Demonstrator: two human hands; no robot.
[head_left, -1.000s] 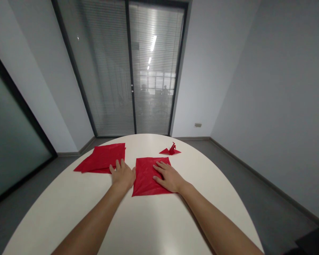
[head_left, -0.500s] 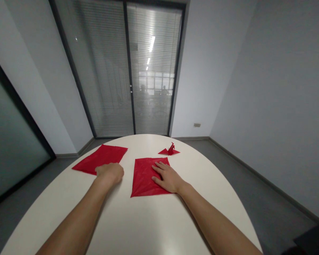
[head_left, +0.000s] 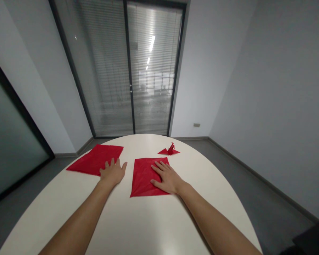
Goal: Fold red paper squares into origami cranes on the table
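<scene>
My left hand (head_left: 113, 172) is open, its fingers spread over the near right edge of a red sheet of paper (head_left: 93, 159) on the table's left side. Whether its palm presses on the paper or hovers just above, I cannot tell. With fingers apart, my right hand (head_left: 168, 177) lies flat on the right part of a second, creased red paper square (head_left: 143, 179) in the middle. Behind that square stands a folded red paper crane (head_left: 170, 150), its wings spread; neither hand touches it.
All the papers rest on a round white table (head_left: 127, 226), whose curved edge falls away at both sides. A glass partition with blinds (head_left: 108, 88) rises beyond it. A dark object (head_left: 312, 239) shows at the lower right, its kind unclear.
The left red sheet has slid a little to the left. My left hand has gone from curled fingers to spread ones. My right hand stays on its square.
</scene>
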